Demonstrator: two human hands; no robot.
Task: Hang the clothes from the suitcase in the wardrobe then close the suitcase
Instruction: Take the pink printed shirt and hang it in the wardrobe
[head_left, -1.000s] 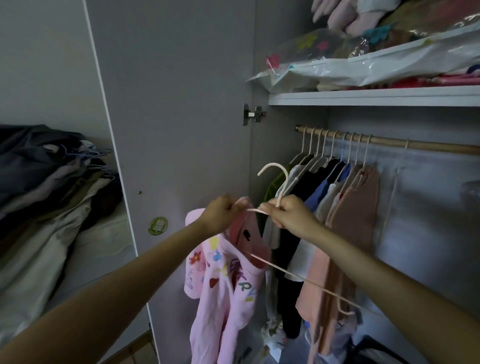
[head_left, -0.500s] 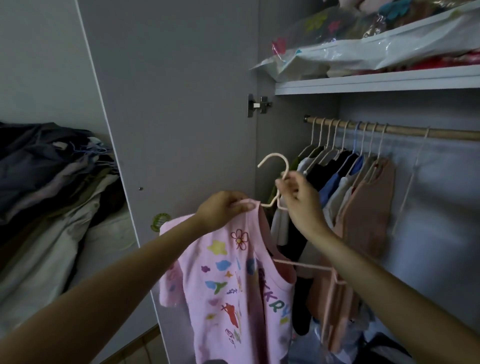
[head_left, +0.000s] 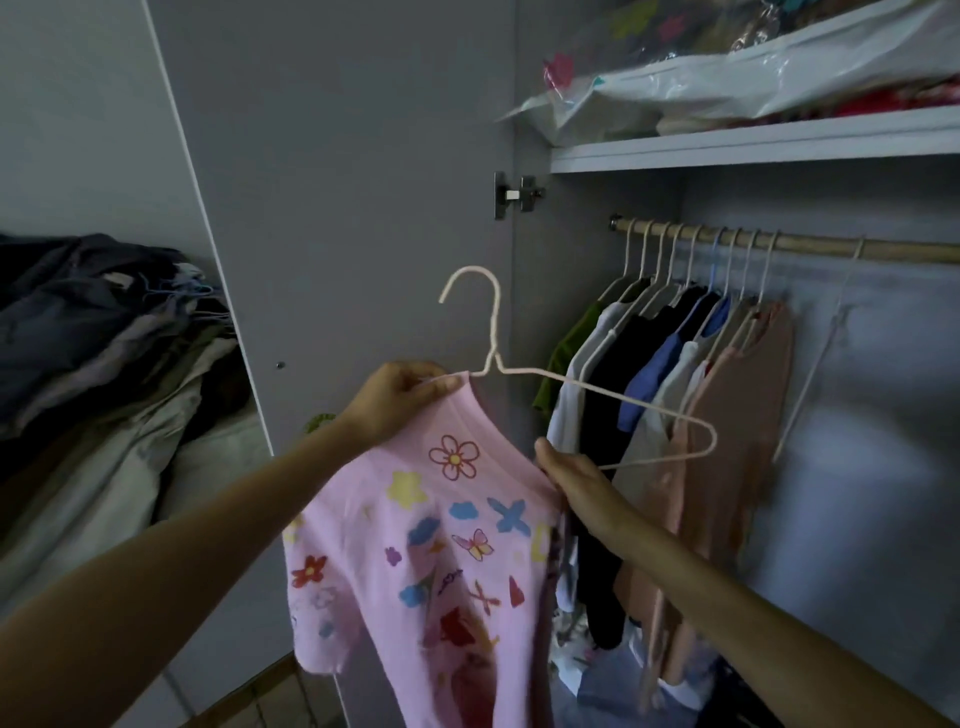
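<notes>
- The left hand (head_left: 397, 397) pinches the collar of a pink T-shirt (head_left: 441, 551) together with the left end of a pale wire hanger (head_left: 576, 387), fingers curled round both.
- The right hand (head_left: 574, 478) grips the shirt's right shoulder from behind; its thumb points up along the fabric edge, and the other fingers are hidden behind the cloth.
- The hanger's hook rises upright above the collar, in front of the open wardrobe door (head_left: 353, 182). Its right arm juts bare past the shirt, free of the fabric.
- The shirt, printed with flowers, clouds and butterflies, hangs down between the two forearms, near the camera.
- Far right, a wooden rail (head_left: 810, 249) carries a row of hung clothes (head_left: 670, 395), green, white, black, blue and tan.
- Above the rail, a shelf (head_left: 753, 143) holds plastic-wrapped bundles (head_left: 753, 78).
- At the left, a heap of dark and grey garments (head_left: 104, 353) lies beside the door.
</notes>
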